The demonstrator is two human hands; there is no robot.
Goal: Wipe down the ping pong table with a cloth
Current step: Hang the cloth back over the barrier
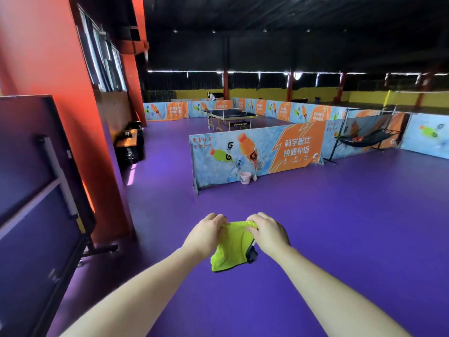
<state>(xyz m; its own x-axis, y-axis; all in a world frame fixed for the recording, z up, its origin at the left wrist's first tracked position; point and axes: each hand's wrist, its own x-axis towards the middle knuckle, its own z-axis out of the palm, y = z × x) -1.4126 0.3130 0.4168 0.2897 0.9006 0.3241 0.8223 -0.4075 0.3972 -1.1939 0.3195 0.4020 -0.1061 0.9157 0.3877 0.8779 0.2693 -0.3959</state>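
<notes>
- Standing upright at the left, a folded ping pong table (36, 190) was seen; a printed barrier (257, 154) with a pink bucket (245, 177) at its foot was set ahead.
- A crumpled yellow-green cloth (233, 246) was held above the purple floor (340, 239), pinched at its top edge by the left hand (206, 232) and right hand (267, 231).

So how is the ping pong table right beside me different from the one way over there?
The near table is folded, its top standing almost upright; the far table is open and flat with its net up. The near table stands beside the orange wall; the far table sits inside a ring of printed barriers. Both have dark tops with white lines.
</notes>
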